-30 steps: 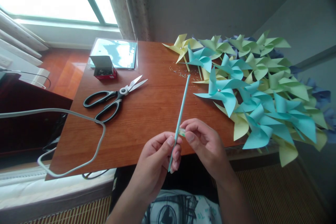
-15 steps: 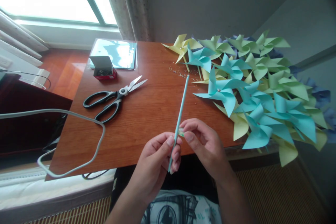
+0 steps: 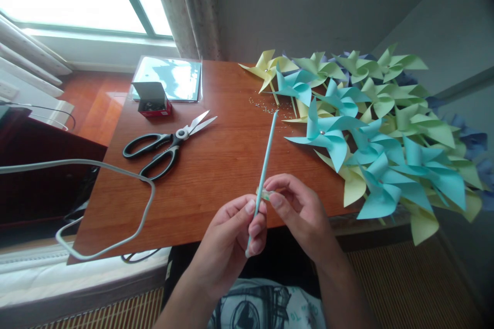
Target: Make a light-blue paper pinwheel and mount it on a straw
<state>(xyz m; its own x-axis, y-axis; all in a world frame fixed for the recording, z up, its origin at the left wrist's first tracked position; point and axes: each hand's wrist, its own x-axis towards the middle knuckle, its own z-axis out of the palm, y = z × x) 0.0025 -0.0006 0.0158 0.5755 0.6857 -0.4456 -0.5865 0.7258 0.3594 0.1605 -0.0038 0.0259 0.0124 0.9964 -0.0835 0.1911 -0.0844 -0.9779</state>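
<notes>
My left hand is closed near the lower end of a thin light-blue paper stick, which slants upward over the table. Beside it, my right hand pinches a small translucent piece with a green mark between thumb and fingers. That piece meets the stick just above my left fingers; its exact kind is too small to make out. To the right lie several paper pinwheels, a blue one nearest the stick's upper end.
Black-handled scissors lie with blades parted on the wooden table. A small open red box stands by a plastic-covered pack of blue sheets. Tiny beads are scattered near the pinwheels. A pale cable loops over the left edge.
The small translucent piece now reaches across to the stick and shows more of itself. My left fingers have curled slightly and the stick's lower end has shifted a little left.
</notes>
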